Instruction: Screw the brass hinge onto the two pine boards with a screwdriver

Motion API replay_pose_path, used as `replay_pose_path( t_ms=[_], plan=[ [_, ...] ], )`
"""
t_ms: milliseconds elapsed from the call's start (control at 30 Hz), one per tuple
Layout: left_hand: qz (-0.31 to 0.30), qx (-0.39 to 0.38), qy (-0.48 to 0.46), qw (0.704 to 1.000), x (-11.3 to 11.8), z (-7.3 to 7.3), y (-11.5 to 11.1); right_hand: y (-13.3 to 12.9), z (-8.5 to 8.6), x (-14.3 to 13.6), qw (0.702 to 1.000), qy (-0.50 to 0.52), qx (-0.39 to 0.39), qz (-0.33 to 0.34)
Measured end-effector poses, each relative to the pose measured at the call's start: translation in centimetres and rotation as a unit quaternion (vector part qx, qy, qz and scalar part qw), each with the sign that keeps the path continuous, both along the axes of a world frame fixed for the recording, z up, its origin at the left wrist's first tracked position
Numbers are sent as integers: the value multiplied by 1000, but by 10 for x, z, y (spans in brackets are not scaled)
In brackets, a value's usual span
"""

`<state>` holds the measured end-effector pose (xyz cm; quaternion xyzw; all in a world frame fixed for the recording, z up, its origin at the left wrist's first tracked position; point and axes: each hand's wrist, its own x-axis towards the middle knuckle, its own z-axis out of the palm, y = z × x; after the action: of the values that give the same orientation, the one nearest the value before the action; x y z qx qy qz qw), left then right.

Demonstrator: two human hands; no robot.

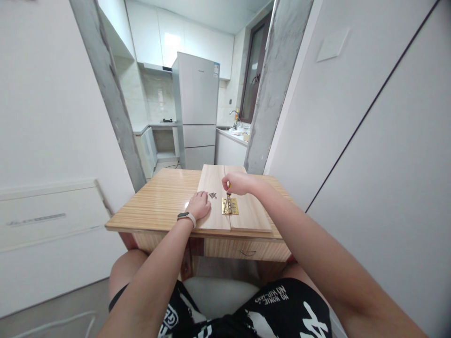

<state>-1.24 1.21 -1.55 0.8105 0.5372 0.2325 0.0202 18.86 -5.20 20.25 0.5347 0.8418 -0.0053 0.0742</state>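
My right hand (240, 183) is closed around the handle of a screwdriver (228, 199), of which a bit of yellow shows. The metal shaft points down at a brass hinge (235, 209); whether the tip sits in a screw is too small to tell. The hinge lies unfolded across the seam between two pale wooden boards, the left board (215, 220) and the right board (252, 217). My left hand (199, 204) rests flat with its fingers stretched on the left board's edge. Beyond its fingertips lies a small pile of screws (213, 195).
The boards lie on a striped wooden table (155, 199) with a drawer (243, 249) at its front. A wall stands at each side. Behind the table are a silver refrigerator (199, 94), white cabinets (172, 35) and a sink faucet (234, 115).
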Motion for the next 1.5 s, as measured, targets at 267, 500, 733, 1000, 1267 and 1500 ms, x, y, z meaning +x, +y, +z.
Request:
replay_pose_path(
  t_ms=[267,500,733,1000,1267,1500],
  plan=[
    [-1,3,4,1000,0,-1,1,-9,3,-9,997,-15,40,-61],
    [-7,19,7,1000,-1,-6,4,-6,4,-5,997,-33,55,-40],
    [-4,10,0,1000,-1,-4,3,-6,3,-3,1000,3,-1,-3],
    [-4,9,0,1000,0,-4,3,-4,0,-1,995,-22,63,-74],
    [-6,2,-17,1000,-1,-3,2,0,-3,6,999,23,33,-8],
    [-7,10,-1,1000,-1,-2,2,-7,-2,-1,998,28,43,-21]
  ],
)
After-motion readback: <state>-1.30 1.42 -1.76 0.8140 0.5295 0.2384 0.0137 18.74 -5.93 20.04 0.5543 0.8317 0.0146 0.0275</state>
